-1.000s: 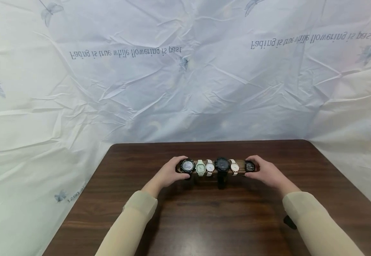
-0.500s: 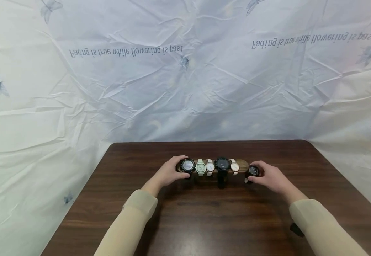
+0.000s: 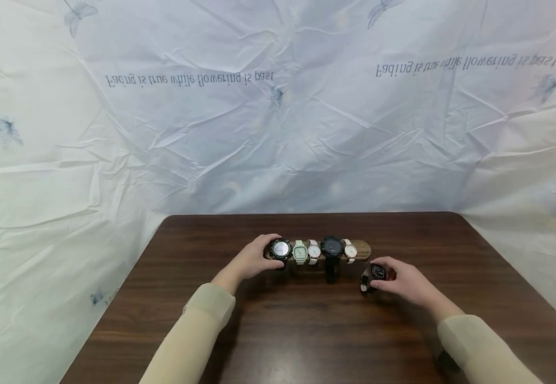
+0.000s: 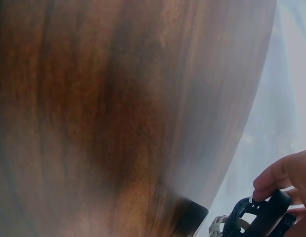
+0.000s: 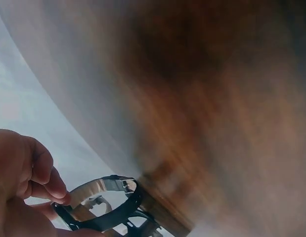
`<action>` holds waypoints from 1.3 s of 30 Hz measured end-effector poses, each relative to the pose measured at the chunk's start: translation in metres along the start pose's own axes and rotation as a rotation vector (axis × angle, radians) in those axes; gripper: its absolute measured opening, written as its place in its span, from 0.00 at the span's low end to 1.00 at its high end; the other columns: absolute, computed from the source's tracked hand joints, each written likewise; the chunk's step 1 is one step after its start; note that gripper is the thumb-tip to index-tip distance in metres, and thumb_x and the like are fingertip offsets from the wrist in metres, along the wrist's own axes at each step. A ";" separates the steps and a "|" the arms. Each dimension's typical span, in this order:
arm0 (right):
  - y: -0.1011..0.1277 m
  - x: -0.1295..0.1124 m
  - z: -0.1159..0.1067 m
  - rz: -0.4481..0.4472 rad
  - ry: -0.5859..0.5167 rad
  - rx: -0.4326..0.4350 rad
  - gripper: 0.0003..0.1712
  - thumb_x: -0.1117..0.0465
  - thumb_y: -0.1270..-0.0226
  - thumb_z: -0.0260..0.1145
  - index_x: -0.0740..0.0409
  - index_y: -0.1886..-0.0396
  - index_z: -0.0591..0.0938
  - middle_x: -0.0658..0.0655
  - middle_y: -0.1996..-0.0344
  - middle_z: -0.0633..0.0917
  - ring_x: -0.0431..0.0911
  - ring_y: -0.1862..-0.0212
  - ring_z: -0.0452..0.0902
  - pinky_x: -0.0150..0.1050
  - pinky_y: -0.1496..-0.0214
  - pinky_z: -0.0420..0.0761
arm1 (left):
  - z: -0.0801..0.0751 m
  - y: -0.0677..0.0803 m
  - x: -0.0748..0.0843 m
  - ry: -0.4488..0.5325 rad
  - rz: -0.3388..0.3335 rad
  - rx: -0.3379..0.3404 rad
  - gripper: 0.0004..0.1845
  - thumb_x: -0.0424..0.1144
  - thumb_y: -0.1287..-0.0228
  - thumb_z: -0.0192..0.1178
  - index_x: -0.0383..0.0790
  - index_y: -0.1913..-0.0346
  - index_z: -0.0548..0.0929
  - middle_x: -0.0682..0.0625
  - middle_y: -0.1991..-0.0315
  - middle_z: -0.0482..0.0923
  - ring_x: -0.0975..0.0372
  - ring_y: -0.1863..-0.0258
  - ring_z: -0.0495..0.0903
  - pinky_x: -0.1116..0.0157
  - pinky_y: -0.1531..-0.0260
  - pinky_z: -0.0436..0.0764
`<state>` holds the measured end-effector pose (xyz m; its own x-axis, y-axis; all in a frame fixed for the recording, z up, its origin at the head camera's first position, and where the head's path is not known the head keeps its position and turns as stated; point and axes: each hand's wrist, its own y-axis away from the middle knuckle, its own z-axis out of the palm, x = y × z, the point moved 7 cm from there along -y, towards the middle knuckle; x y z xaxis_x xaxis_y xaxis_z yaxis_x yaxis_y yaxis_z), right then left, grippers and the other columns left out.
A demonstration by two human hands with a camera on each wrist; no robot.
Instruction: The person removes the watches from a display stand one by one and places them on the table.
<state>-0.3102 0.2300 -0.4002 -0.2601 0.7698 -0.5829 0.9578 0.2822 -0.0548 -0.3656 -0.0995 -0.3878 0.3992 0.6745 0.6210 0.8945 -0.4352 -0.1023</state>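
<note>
While gripping the left end of the wooden watch bar (image 3: 362,248), left hand (image 3: 252,260) curled round that end beside the large black-cased watch (image 3: 280,248), thumb below and fingers (image 4: 276,174) over the top, as confirmed by the left wrist view. Right hand (image 3: 402,280) positioned in front of and below the bar's right end, apart from it, pinching a small black watch (image 3: 377,272) between thumb and fingertips (image 5: 56,186); strap formed as a closed loop (image 5: 106,205), hanging under the fingers just above the dark wooden table (image 3: 306,330). Contact between loop and table cannot be determined. Bar set crosswise near the table's middle, raised on a short stand (image 3: 330,274). Five watches mounted on the bar, from left to right: large black-cased watch, pale green square watch (image 3: 300,252), white round watch (image 3: 313,250), large black watch (image 3: 332,247), white-strapped watch with a light dial (image 3: 350,250). Right end of the bar bare. Both forearms in beige sleeves (image 3: 196,325). Crinkled white sheeting (image 3: 278,133) with printed lettering hung behind and beside the table.
</note>
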 end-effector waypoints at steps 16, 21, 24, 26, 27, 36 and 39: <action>0.008 0.007 0.014 0.020 -0.074 -0.046 0.33 0.41 0.53 0.64 0.44 0.46 0.70 0.50 0.72 0.73 0.45 0.73 0.68 0.37 0.78 0.68 | 0.001 0.001 0.001 -0.006 0.005 -0.001 0.36 0.55 0.55 0.63 0.55 0.41 0.63 0.54 0.46 0.64 0.63 0.52 0.67 0.60 0.57 0.69; 0.010 0.011 0.014 0.032 -0.091 -0.065 0.32 0.42 0.52 0.64 0.44 0.46 0.70 0.51 0.70 0.72 0.45 0.72 0.67 0.37 0.78 0.67 | 0.001 0.001 0.001 -0.004 0.004 -0.002 0.36 0.54 0.55 0.63 0.54 0.40 0.63 0.54 0.46 0.64 0.63 0.51 0.67 0.59 0.56 0.69; 0.011 0.014 0.013 0.039 -0.101 -0.067 0.30 0.44 0.51 0.64 0.43 0.46 0.70 0.51 0.69 0.73 0.46 0.71 0.68 0.38 0.77 0.68 | 0.000 0.000 0.002 -0.006 0.014 0.004 0.36 0.54 0.55 0.63 0.53 0.40 0.63 0.54 0.46 0.64 0.63 0.52 0.68 0.59 0.56 0.69; 0.012 0.016 0.012 0.042 -0.102 -0.065 0.30 0.45 0.51 0.65 0.42 0.47 0.70 0.51 0.68 0.73 0.46 0.71 0.68 0.38 0.77 0.68 | -0.001 0.000 0.002 -0.008 0.019 0.010 0.36 0.55 0.55 0.63 0.54 0.41 0.63 0.54 0.47 0.64 0.63 0.52 0.68 0.60 0.56 0.69; 0.012 0.017 0.012 0.042 -0.100 -0.064 0.30 0.45 0.51 0.65 0.42 0.47 0.70 0.51 0.68 0.73 0.46 0.71 0.68 0.38 0.77 0.68 | -0.001 0.000 0.001 -0.010 0.019 0.012 0.36 0.55 0.55 0.63 0.54 0.41 0.63 0.54 0.47 0.65 0.63 0.52 0.68 0.60 0.56 0.69; 0.016 0.025 0.012 0.042 -0.085 -0.086 0.31 0.44 0.52 0.66 0.45 0.46 0.71 0.50 0.67 0.75 0.44 0.67 0.71 0.37 0.72 0.70 | 0.001 0.000 0.000 -0.015 0.018 0.011 0.37 0.57 0.55 0.62 0.54 0.40 0.62 0.54 0.47 0.64 0.63 0.52 0.67 0.60 0.56 0.69; 0.017 0.027 0.013 0.019 -0.095 -0.093 0.31 0.45 0.52 0.65 0.47 0.47 0.71 0.51 0.67 0.75 0.43 0.67 0.71 0.36 0.72 0.71 | 0.001 0.000 0.000 -0.012 0.011 0.016 0.36 0.56 0.55 0.62 0.54 0.41 0.63 0.55 0.47 0.65 0.64 0.52 0.67 0.61 0.56 0.69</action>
<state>-0.2993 0.2485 -0.4275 -0.2254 0.7189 -0.6575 0.9457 0.3237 0.0298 -0.3657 -0.0989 -0.3882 0.4118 0.6770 0.6100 0.8928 -0.4337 -0.1215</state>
